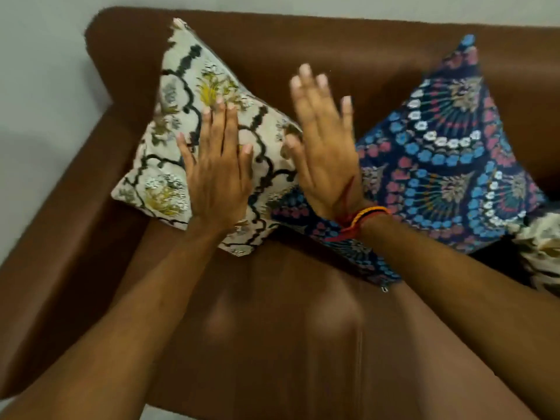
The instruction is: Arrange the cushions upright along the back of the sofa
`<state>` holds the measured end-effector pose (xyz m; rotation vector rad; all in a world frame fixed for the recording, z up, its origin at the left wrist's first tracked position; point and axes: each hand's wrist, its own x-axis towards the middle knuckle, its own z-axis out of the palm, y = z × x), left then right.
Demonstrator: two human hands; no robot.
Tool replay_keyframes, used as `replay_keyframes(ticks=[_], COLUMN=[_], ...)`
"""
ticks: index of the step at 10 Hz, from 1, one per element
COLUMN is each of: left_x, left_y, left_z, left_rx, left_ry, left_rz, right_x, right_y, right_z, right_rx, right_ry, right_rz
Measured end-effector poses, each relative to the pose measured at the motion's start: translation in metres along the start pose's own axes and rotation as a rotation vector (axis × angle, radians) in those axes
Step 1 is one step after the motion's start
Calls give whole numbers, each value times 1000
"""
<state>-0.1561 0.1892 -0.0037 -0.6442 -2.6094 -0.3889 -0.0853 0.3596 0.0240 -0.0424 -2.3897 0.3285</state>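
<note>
Both forearms reached in over the sofa seat. Left hand lay flat and open on the cream cushion, gripping nothing, seemingly pressing it back so it leaned on the backrest beyond the fingers. Right hand, open with fingers spread, hovered at that cushion's edge, perhaps patting. Just right of it the blue cushion leaned upright, overlapping the cream one's corner.

Cushion under the left hand: cream cushion, black scallop lines, yellow and grey flowers. Cushion beside the right hand: navy cushion, blue, pink, white floral rings. Sofa: plain brown. Right-wrist thread band: orange and red.
</note>
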Motion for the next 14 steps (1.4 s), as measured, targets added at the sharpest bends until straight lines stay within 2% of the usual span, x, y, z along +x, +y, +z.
replay_keyframes(ticks=[1,2,4,5,6,7,8,9,10,11,12,13,14], left_x=[4,15,37,35,30,27,36,65,88,92,88,73,54], left_y=[-50,-85,-122,-142,-163,-180,-173,-142,-110,-111,-126,-143,-157], left_z=[-2,2,16,32,42,39,23,6,2,11,17,26,24], left_rx=[53,36,-81,-216,-337,-396,-463,-507,-397,-283,-335,-396,-356], left_ry=[-33,-53,-38,-50,-130,-154,-22,133,98,18,-3,-49,-56], left_rz=[33,43,-35,-225,-426,-508,-499,-292,-23,-16,-100,-304,-473], right_x=[6,10,27,25,27,35,47,68,83,84,76,60,49], right_y=[-53,-78,-66,-61,-57,-55,-56,-74,-89,-75,-58,-40,-31], right_z=[46,85,118,126,126,119,106,105,117,123,121,114,100], right_rx=[59,-17,-237,-304,-328,-258,-192,-210,-208,-215,-207,-201,-225], right_ry=[-155,-254,-208,-199,-209,-193,-185,-141,-213,-272,-256,-271,-261], right_rz=[-90,-115,-121,-136,-76,162,213,11,-86,-82,-59,33,120])
